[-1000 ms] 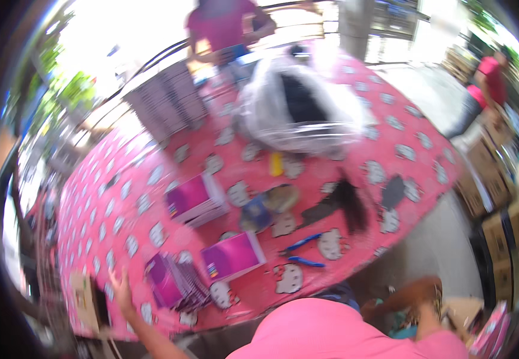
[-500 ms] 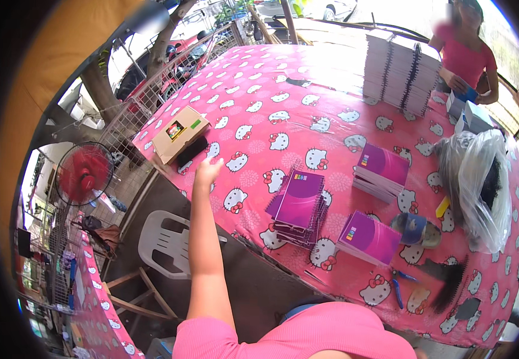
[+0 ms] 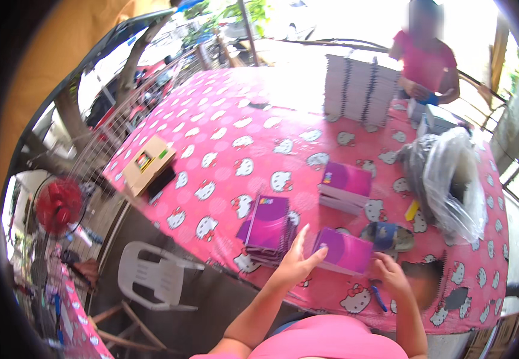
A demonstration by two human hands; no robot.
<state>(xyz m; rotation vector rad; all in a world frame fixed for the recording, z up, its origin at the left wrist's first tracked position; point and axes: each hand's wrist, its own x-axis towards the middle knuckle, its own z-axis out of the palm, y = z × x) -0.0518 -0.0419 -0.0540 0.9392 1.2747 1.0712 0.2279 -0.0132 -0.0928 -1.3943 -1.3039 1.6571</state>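
My left hand (image 3: 296,263), fingers stretched and thumb apart, is at the left side of the near stack of purple-covered notebooks (image 3: 344,251), its thumb by the front edge. At that stack's right corner is my right hand (image 3: 393,276), fingers loosely bent; whether it touches the covers I cannot tell. Neither hand holds anything. Blue-handled pliers (image 3: 379,297) lie by my right hand, partly hidden. Left of the stack, spiral-bound purple notebooks (image 3: 266,224) are piled. Behind it stands another purple-covered stack (image 3: 345,182), without visible coils.
The table has a pink cartoon-cat cloth (image 3: 211,173). On it are a cardboard box (image 3: 147,166), a tape roll (image 3: 385,236), black coils (image 3: 424,278), a clear plastic bag (image 3: 454,185) and tall coil-bound stacks (image 3: 358,90). A person (image 3: 424,66) stands at the far right. A white chair (image 3: 152,275) stands left.
My left hand has come from near the cardboard box to the near notebook stack. My right hand has come into view at its right side. The view has shifted.
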